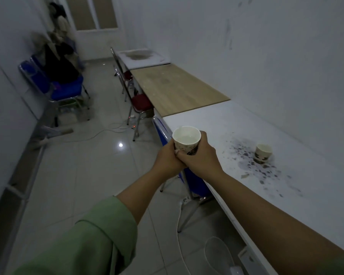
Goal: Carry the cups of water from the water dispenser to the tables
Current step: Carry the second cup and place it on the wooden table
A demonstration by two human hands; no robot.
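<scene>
Both hands on it: the left hand (168, 157) and right hand (200, 155) are wrapped snugly around one patterned paper cup (186, 140), held upright out front, likely to keep the water from slopping. It rides just over the near edge of the white table (266, 126), where a second cup (263, 153) already stands among dark specks; the wooden table (179, 88) beyond looks bare.

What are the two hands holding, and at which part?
Both hands, left and right, hold one white patterned paper cup around its lower body; its rim stays free.
</scene>
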